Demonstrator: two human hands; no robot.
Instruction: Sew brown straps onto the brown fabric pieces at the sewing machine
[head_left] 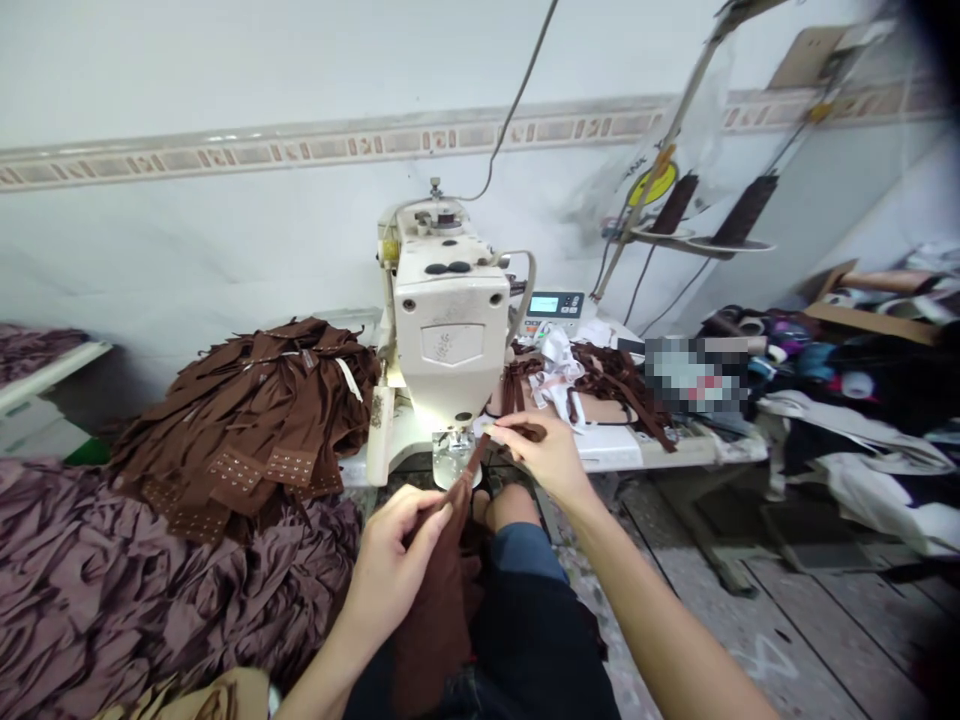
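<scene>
In front of the white sewing machine [450,310], a brown garment piece [439,600] hangs down over my lap. My left hand [397,550] pinches its upper edge between thumb and fingers. A narrow brown strap [475,460] runs from there up to my right hand [544,450], which grips its far end. The strap is stretched slantwise between both hands. Just behind it lies the machine's metal needle plate [450,455]; the strap passes in front of its right side, and I cannot tell whether they touch.
Left stands a heap of brown garment pieces [277,400] above a mauve fabric pile [172,600]. Right of the machine are brown straps [622,375], a white ribbon bundle [559,365] and a control panel [553,306]. Dark thread cones [742,212] sit on a stand.
</scene>
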